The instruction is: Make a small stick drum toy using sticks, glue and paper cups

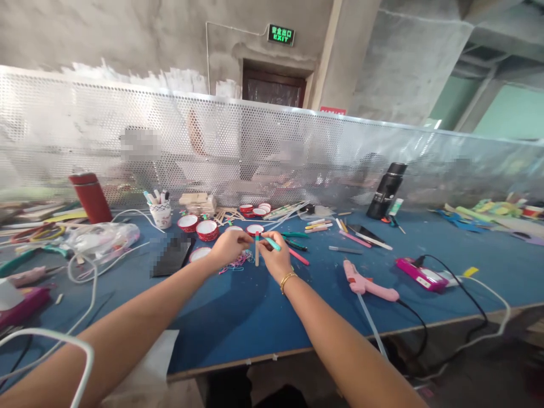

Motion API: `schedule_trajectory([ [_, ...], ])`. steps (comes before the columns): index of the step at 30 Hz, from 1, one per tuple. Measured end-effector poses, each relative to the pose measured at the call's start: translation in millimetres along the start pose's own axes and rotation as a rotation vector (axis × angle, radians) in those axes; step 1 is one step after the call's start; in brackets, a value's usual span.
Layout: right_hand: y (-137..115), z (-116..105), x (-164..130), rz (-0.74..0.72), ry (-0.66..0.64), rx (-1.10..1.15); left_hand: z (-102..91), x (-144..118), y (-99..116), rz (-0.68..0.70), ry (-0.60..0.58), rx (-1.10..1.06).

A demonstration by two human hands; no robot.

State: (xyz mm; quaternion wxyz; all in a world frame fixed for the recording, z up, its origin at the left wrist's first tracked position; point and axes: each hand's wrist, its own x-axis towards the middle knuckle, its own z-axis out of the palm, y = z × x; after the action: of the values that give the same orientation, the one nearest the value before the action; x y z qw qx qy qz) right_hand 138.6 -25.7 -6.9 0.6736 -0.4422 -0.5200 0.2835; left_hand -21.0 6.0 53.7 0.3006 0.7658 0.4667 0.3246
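Fingers (250, 241) on upright craft stick (257, 251); cup (161, 215) full of markers (155, 197)

Two hands work at the middle of the table: the left hand (229, 245) and the right hand (276, 258). One pink glue gun (369, 283) lies to the right, near the edge. Two flasks stand far back: one red flask (90, 196) on the left, one black flask (386, 190) on the right. One white cup (161, 214) of pens stands far left of centre.

Red flask (90, 196), black flask (386, 191), pink glue gun (369, 283).
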Motion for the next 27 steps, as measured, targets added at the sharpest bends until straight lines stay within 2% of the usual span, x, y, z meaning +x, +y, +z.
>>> schedule_trajectory([
  [4, 1.3, 2.8, 1.5, -0.005, 0.030, 0.007, -14.3, 12.0, 4.4, -0.148, 0.051, -0.268],
  [8, 0.0, 1.9, 3.9, -0.001, 0.039, -0.012, -25.8, 20.4, 0.4, -0.326, 0.072, -0.420],
  [10, -0.3, 1.2, 4.6, -0.002, 0.035, -0.010, -29.8, 22.6, -0.7, -0.332, 0.093, -0.506],
  [13, -0.6, 1.0, 4.5, -0.012, 0.037, -0.009, -35.6, 24.8, 2.7, -0.245, 0.089, -0.654],
  [16, -2.2, 1.4, 3.4, -0.013, 0.048, -0.015, -44.0, 27.9, 9.0, -0.153, 0.027, -0.819],
  [18, -3.3, 1.4, 2.8, -0.016, 0.049, -0.027, -51.2, 30.8, 11.4, -0.166, -0.011, -0.911],
  [20, -3.7, 1.4, 2.8, -0.017, 0.048, -0.036, -59.4, 32.7, 11.2, -0.170, -0.016, -0.921],
  [23, -2.5, 1.5, 3.4, -0.020, 0.057, -0.037, -74.6, 28.1, 8.9, -0.122, 0.037, -0.792],
  [25, -1.2, 1.7, 3.7, -0.033, 0.062, -0.041, -87.8, 17.8, 7.8, -0.101, 0.074, -0.696],
  [27, -0.3, 1.9, 3.5, -0.045, 0.063, -0.052, -103.3, 3.8, 5.1, -0.106, 0.036, -0.638],
])
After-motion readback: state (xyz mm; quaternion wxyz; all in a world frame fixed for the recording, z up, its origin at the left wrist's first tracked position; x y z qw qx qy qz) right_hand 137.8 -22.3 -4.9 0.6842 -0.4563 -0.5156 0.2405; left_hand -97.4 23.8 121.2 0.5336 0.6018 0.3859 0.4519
